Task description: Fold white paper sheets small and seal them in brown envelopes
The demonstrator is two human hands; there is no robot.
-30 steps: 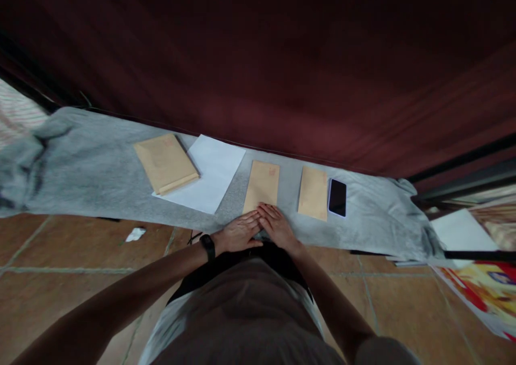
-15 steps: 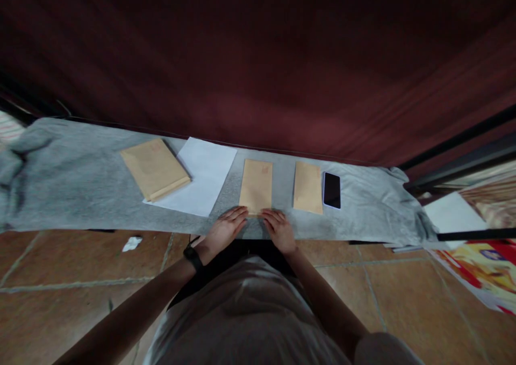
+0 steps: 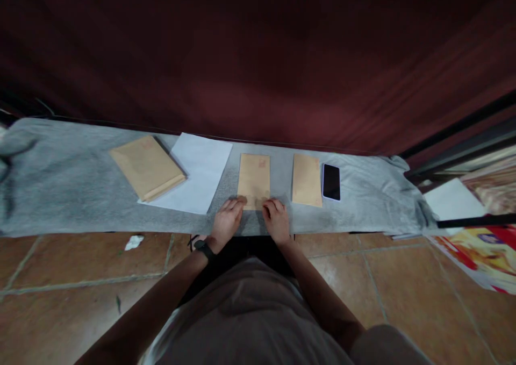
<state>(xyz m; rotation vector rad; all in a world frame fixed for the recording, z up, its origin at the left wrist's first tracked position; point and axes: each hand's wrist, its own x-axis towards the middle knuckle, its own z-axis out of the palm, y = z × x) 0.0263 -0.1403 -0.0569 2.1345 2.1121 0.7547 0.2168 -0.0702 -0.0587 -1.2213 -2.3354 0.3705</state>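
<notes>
A brown paper envelope [image 3: 253, 178] with a reddish print at its upper right lies flat in front of me. At its lower left corner are the curled fingers of my left hand [image 3: 227, 221], pinched on the near edge. My right hand [image 3: 276, 220] closes its fingers on the lower right corner in the same way. The thumbs are partly hidden. To the right lies a second brown envelope [image 3: 307, 180]. On the left, a stack of brown envelopes [image 3: 147, 167] partly covers a white sheet of paper [image 3: 203, 171].
A phone [image 3: 331, 182] with a dark screen lies right of the second envelope. Grey cloth [image 3: 80, 187] covers the narrow table. A dark red curtain [image 3: 258, 74] hangs behind it. A white scrap [image 3: 134, 242] is on the tiled floor, and a colourful package [image 3: 484, 257] stands at right.
My fingers have gone from lying stretched out along the envelope's near edge to being curled at its lower corners. The whole view has shifted slightly.
</notes>
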